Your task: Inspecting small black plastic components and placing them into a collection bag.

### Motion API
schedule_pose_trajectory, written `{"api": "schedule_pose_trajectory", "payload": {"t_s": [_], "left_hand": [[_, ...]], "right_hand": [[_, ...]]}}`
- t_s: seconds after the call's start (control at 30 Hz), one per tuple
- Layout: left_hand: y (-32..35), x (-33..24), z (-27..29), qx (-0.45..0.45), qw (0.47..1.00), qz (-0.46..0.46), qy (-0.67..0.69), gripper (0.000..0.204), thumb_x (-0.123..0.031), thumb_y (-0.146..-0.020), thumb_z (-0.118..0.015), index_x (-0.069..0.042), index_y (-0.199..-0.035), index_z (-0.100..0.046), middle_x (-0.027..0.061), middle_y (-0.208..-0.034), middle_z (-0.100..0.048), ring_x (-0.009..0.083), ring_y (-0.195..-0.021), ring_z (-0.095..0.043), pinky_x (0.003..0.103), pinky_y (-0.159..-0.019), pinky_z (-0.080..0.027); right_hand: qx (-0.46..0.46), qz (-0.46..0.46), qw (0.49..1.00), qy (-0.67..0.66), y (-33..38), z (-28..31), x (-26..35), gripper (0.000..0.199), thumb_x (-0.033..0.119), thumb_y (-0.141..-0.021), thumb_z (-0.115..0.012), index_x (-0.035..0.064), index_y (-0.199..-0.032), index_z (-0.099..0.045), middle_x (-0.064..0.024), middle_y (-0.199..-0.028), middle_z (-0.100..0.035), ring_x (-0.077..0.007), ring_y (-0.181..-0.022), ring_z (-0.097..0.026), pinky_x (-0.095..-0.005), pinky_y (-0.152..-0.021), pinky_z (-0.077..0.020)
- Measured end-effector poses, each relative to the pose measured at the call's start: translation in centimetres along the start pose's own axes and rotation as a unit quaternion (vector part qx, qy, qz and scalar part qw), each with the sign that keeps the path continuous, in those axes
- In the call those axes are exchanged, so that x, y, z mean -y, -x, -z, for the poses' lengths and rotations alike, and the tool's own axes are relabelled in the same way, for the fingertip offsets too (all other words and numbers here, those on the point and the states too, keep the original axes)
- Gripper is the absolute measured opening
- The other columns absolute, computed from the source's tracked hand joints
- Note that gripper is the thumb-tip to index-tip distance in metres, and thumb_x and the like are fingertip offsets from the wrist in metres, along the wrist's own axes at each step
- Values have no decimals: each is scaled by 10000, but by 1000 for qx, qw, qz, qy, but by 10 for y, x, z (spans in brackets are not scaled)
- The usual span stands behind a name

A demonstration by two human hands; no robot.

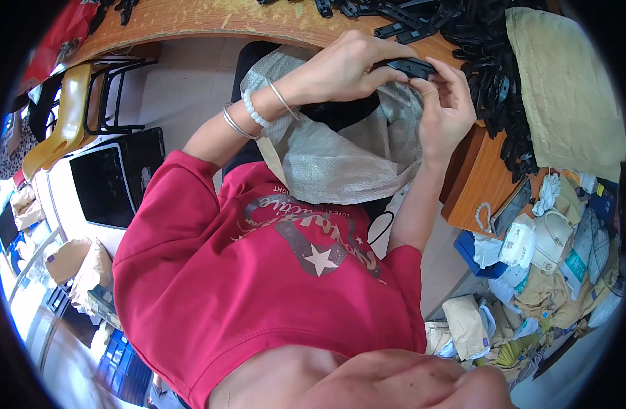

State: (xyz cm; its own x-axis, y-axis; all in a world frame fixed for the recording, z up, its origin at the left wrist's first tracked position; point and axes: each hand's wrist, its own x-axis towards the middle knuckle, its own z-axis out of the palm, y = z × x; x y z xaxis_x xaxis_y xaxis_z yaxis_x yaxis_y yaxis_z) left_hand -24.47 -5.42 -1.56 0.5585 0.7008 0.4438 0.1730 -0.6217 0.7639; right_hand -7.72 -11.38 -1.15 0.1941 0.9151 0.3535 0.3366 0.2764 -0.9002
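Observation:
A small, long black plastic part (414, 67) is held up between my two hands, just in front of the wooden table edge. My left hand (354, 67), with bracelets at its wrist, pinches one end between thumb and fingers. At the other end, my right hand (446, 112) grips the part with thumb and forefinger, its other fingers curled behind. What exact kind of part this is I cannot make out. Below the hands, a whitish woven sack (333, 160) lies across my lap, its mouth gaping and dark inside. Similar black parts (412, 20) lie on the table close beyond my fingers.
A big heap of black pieces (490, 88) covers the table's right side, beside a beige cloth or sack (565, 88). At right stand a phone (514, 204), a white bag (550, 238) and piled packages. A yellow chair (71, 123) and a black-fronted box (108, 180) are at left.

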Motion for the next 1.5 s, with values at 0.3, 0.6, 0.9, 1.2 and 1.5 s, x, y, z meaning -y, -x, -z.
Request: {"api": "schedule_pose_trajectory", "payload": {"t_s": [0.3,0.6,0.9,1.2,1.5], "left_hand": [[8,14,11,118,989,92,-2,378,-346,-825,-685,-25,-1026,-670,138,-757,-668,289,-704,-653,327,-654,-524],[-58,65,-13,-22,916,-157,-368,98,-100,-719,-587,-6,-729,-562,175,-830,-539,268,-613,-610,353,-523,-486],[-45,35,2,-52,958,-109,-262,137,-52,-730,-631,-5,-826,-546,160,-824,-521,277,-684,-593,367,-539,-457],[-11,22,-25,58,926,224,299,200,-86,-823,-698,43,-902,-568,111,-881,-669,121,-762,-656,224,-673,-528],[-5,21,-20,52,882,239,403,356,-80,-932,-532,46,-1261,-481,94,-958,-655,98,-708,-599,215,-629,-511]], "right_hand": [[81,19,989,119,-27,12,-31,231,87,-852,-647,22,-1074,-660,-86,-934,-626,-168,-821,-615,-272,-723,-484],[77,87,898,424,-32,-1,-36,182,76,-840,-614,0,-1000,-658,-123,-948,-576,-287,-882,-592,-382,-768,-482],[-35,127,775,618,-64,41,-55,215,33,-749,-658,10,-961,-685,-109,-948,-584,-279,-915,-520,-399,-766,-400],[-53,248,830,498,-65,39,-66,136,98,-804,-666,65,-931,-629,-59,-974,-594,-252,-948,-525,-397,-797,-382],[13,-75,994,78,0,23,-11,310,-49,-905,-461,-1,-1189,-574,-131,-1127,-542,-156,-927,-617,-249,-758,-490]]}}
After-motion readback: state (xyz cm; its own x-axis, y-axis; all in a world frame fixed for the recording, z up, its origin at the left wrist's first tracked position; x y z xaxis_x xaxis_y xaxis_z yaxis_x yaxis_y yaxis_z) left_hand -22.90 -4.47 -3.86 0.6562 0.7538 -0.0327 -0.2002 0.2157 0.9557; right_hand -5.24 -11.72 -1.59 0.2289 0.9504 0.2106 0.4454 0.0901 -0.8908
